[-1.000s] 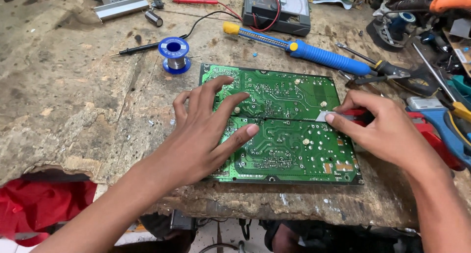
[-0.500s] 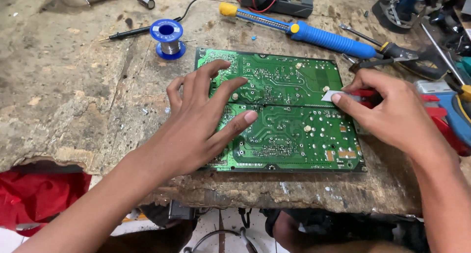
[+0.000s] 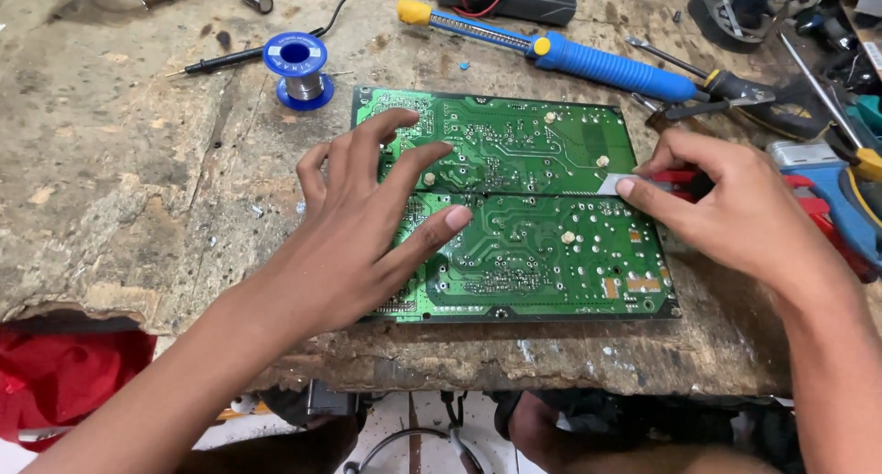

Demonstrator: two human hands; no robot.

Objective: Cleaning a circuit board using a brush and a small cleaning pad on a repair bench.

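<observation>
Worn wooden bench (image 3: 138,162); left hand (image 3: 367,226) splayed flat on green circuit board (image 3: 533,208); right hand (image 3: 735,208) pinches red-handled blade tool (image 3: 643,182) at its right edge.

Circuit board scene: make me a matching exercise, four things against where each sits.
Things:
1. left hand
2. solder spool
3. blue-handled soldering iron
4. right hand

Places:
A. beyond the board's far edge
B. at the board's right edge, on a red-handled tool
C. flat on the green circuit board
D. off the board's far left corner

Pairs: 1-C, 2-D, 3-A, 4-B
</observation>
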